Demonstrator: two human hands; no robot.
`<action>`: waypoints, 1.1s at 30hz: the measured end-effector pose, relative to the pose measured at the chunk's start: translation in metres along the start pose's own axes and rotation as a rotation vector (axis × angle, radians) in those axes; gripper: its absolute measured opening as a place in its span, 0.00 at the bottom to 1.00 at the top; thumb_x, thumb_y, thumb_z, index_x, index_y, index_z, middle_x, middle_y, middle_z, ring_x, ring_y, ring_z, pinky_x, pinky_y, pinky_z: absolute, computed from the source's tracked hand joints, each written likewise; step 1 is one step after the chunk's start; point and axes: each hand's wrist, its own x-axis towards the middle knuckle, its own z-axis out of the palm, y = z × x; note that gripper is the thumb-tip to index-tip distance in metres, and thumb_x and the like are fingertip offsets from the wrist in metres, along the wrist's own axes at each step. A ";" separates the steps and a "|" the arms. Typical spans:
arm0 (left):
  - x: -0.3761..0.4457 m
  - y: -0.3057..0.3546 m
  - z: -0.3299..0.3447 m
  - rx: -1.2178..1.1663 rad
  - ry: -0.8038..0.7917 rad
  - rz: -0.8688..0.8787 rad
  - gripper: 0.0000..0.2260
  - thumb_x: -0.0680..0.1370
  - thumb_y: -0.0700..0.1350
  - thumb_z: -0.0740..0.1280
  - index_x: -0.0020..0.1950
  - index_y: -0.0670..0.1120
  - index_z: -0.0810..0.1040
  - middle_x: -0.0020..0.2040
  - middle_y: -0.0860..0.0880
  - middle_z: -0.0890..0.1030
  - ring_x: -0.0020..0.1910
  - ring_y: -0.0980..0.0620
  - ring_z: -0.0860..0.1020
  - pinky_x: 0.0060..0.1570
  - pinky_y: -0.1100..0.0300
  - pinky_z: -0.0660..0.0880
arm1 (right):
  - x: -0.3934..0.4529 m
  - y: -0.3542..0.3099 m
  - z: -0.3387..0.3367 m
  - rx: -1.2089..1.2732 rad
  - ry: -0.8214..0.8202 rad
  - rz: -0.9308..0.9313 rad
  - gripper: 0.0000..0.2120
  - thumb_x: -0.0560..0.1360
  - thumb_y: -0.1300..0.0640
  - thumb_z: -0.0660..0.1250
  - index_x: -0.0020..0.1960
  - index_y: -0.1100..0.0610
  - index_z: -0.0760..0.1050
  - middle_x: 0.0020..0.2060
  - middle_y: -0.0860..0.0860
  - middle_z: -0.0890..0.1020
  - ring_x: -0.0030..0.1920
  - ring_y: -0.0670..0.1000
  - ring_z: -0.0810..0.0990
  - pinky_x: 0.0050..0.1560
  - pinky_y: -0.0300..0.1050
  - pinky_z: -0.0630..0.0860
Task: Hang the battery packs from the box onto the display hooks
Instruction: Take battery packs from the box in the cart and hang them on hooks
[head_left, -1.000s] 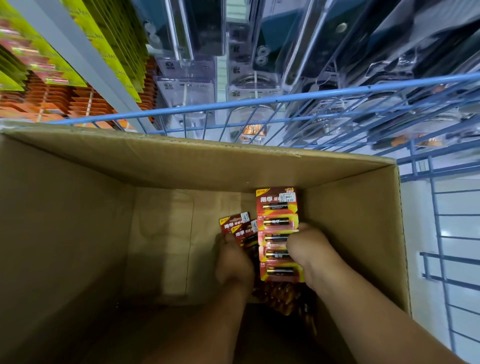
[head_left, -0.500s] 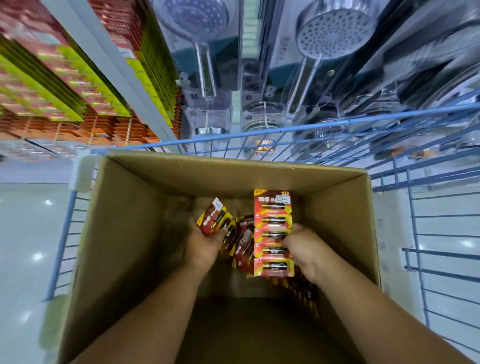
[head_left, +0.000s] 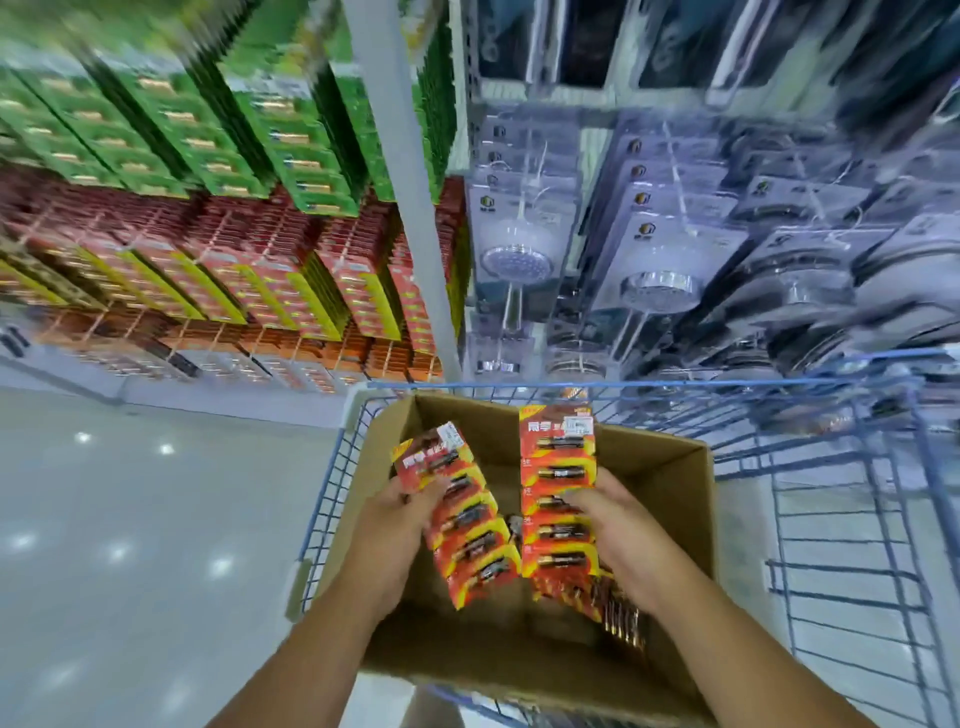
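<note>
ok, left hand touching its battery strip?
Touching. The head view shows the left hand with fingers curled round the edge of the tilted left strip, lifted above the box.

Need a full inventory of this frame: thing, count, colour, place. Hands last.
battery strip, left: one, red and yellow, tilted, above the box
battery strip, right: one, red and yellow, upright, above the box
loose packs: several, red, inside the box at right
cardboard box: one, brown, in the cart
cart: one, blue wire
hung battery cards: many, green, red, yellow, upper left
shower heads: several, clear packs, upper right
left hand: holds left strip
right hand: holds right strip
</note>
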 end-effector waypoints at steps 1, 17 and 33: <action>-0.011 0.010 -0.005 -0.009 0.008 0.037 0.09 0.83 0.52 0.68 0.62 0.56 0.82 0.53 0.51 0.88 0.53 0.49 0.87 0.63 0.42 0.79 | -0.008 -0.008 0.004 0.017 -0.022 -0.034 0.14 0.83 0.52 0.68 0.67 0.44 0.76 0.53 0.50 0.88 0.53 0.55 0.88 0.58 0.59 0.82; -0.150 0.131 -0.206 -0.135 0.390 0.507 0.07 0.83 0.48 0.68 0.61 0.54 0.81 0.49 0.51 0.88 0.47 0.49 0.87 0.45 0.54 0.80 | -0.124 -0.130 0.174 -0.027 -0.266 -0.484 0.11 0.81 0.53 0.69 0.63 0.51 0.81 0.51 0.53 0.89 0.47 0.55 0.89 0.42 0.50 0.82; -0.267 0.149 -0.583 -0.210 0.589 0.718 0.07 0.84 0.49 0.66 0.62 0.57 0.79 0.50 0.51 0.88 0.46 0.50 0.88 0.46 0.51 0.82 | -0.255 -0.124 0.581 -0.088 -0.479 -0.677 0.08 0.81 0.56 0.70 0.60 0.53 0.82 0.52 0.58 0.88 0.51 0.64 0.87 0.54 0.71 0.82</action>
